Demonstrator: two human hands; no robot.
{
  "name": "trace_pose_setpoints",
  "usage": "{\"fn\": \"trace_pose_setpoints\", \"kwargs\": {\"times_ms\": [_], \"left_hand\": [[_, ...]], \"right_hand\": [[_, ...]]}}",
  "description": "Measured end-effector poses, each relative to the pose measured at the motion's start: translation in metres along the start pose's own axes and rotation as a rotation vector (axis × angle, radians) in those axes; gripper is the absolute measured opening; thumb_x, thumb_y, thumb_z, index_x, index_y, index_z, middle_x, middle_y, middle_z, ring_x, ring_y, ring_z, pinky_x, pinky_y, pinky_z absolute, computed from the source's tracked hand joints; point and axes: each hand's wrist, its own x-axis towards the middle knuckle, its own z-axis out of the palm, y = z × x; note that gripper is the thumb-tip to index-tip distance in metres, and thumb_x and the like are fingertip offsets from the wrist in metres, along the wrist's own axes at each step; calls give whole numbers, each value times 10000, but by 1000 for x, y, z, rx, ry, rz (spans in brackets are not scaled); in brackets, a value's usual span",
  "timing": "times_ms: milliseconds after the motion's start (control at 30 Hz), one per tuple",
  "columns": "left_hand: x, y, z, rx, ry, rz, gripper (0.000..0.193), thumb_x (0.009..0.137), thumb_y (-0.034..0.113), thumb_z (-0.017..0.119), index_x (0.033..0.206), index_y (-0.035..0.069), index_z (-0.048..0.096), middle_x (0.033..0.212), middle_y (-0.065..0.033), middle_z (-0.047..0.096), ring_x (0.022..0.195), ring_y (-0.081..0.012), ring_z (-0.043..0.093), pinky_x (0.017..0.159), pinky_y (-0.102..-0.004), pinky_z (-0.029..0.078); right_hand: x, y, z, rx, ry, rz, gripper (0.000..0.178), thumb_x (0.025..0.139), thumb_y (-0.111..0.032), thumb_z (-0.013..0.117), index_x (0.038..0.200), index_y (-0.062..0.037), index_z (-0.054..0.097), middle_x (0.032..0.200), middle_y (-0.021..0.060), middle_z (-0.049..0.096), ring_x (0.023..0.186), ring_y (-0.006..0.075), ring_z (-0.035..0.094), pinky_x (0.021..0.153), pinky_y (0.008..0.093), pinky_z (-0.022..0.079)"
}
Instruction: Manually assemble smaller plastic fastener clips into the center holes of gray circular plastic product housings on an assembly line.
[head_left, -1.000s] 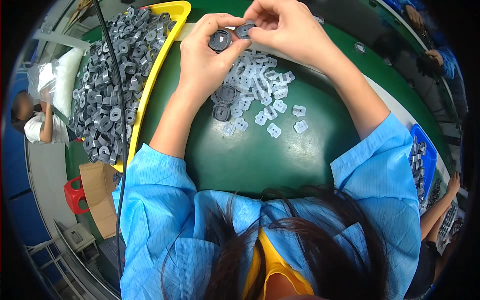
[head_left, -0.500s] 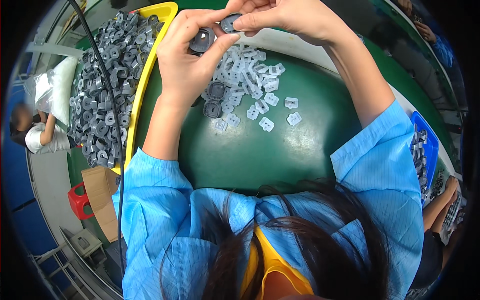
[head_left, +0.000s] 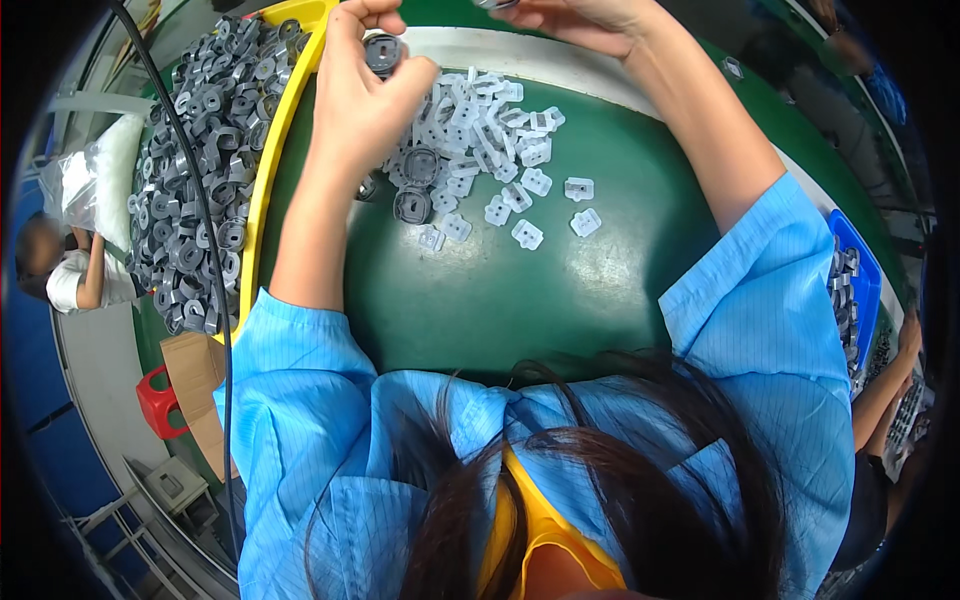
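Head view: left hand [head_left: 365, 100], fingers pinched on a dark round part [head_left: 384, 50]. Right hand [head_left: 590, 18] at top edge, fingers grasping something, unclear. White clips [head_left: 480, 130] heaped on green tabletop [head_left: 520, 290]; yellow tray [head_left: 262, 190] full of grey parts [head_left: 195, 180]. Two dark parts [head_left: 415, 185] lie among the clips; most remains.

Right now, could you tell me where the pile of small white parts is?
In the head view, the white parts lie on the green mat, upper centre, just right of the left hand and the yellow tray.
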Motion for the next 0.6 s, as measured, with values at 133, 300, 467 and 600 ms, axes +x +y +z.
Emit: {"fn": "trace_pose_setpoints", "kwargs": {"times_ms": [133,300,467,600], "left_hand": [[5,-13,-9,56,13,-244,434,816,-27,587,1235,-15,473,1128,-87,539,762,-86,558,674,-196,441],[6,-7,-18,188,-141,-378,415,849,39,660,1242,-29,545,1212,-144,599,794,-82,618,669,-184,454],[5,-10,-1,11,1,-111,450,863,41,671,1289,-16,539,984,-89,701,872,-109,653,720,-202,506],[4,-1,1,99,9,-160,461,853,29,689,1287,-24,543,1195,-107,624,907,-97,631,738,-215,515]], "right_hand": [[5,15,-35,-515,406,-16,135,789,-105,689,876,-22,627,783,57,641,695,151,597,625,279,482],[-3,9,-21,-1382,578,-326,199,759,-96,685,923,6,639,869,163,692,812,273,679,728,365,529],[-34,-26,35,-1302,-59,9,176,709,-83,660,847,26,647,815,199,685,795,334,679,706,385,532],[-41,-15,52,-1485,-87,-21,147,739,-64,607,835,44,633,847,239,671,833,382,671,712,428,525]]}}
